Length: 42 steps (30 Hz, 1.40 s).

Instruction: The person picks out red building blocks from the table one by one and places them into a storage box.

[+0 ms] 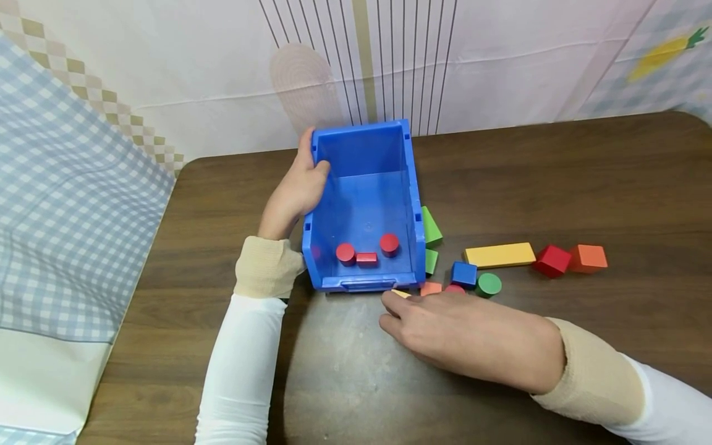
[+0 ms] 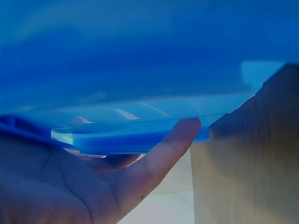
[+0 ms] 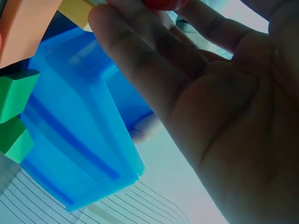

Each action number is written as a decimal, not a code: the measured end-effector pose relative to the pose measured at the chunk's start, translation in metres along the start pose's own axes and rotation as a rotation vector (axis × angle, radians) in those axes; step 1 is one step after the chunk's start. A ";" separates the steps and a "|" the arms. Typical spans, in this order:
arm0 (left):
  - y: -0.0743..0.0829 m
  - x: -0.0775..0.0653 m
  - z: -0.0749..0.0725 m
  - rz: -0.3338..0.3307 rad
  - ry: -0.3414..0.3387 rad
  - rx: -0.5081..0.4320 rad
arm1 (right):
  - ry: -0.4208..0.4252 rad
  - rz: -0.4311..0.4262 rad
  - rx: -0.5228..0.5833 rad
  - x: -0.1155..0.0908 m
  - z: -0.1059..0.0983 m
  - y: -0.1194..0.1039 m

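Observation:
A blue plastic storage bin (image 1: 367,198) stands with its low front toward me; two red cylinders (image 1: 345,254) and a small red block (image 1: 366,259) lie inside. My left hand (image 1: 297,191) grips its left wall, thumb over the rim and fingers outside. Just in front of the bin's right front corner is my right hand (image 1: 467,337), palm down with fingers bent. A rounded red block (image 3: 164,4) shows between its fingers and thumb in the right wrist view, mostly cut off. By its fingertips lies a yellow block (image 1: 400,293), partly hidden, with an orange block (image 1: 431,288) alongside.
Right of the bin lie light green blocks (image 1: 431,228), a blue cube (image 1: 464,274), a green cylinder (image 1: 489,285) and a long yellow bar (image 1: 499,254). Farther right are a red cube (image 1: 552,261) and an orange cube (image 1: 588,258). A patterned curtain (image 1: 222,68) hangs behind the wooden table (image 1: 167,259).

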<state>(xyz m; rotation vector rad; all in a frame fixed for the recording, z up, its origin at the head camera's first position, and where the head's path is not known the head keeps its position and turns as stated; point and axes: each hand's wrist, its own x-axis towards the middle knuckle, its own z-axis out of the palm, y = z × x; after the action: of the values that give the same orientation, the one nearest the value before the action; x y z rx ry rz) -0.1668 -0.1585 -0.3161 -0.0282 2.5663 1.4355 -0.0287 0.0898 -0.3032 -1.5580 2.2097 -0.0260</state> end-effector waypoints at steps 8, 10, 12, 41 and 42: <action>0.000 0.000 0.000 -0.001 -0.003 0.005 | 0.020 0.011 -0.058 0.000 0.003 0.000; 0.001 0.000 0.000 -0.001 -0.003 0.004 | 0.016 0.016 -0.056 0.001 0.004 0.000; 0.001 0.000 0.000 -0.001 -0.003 0.002 | 0.011 0.027 -0.047 0.002 0.005 0.000; 0.000 0.001 -0.001 0.008 -0.007 -0.012 | 0.031 -0.011 -0.079 0.002 -0.003 0.006; -0.001 0.001 -0.001 0.008 -0.007 -0.013 | 0.035 -0.015 -0.081 0.002 -0.003 0.007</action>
<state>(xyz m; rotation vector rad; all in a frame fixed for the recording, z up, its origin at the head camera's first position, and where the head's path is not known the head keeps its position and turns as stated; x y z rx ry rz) -0.1676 -0.1596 -0.3162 -0.0150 2.5551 1.4524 -0.0364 0.0899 -0.3030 -1.6289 2.2519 0.0324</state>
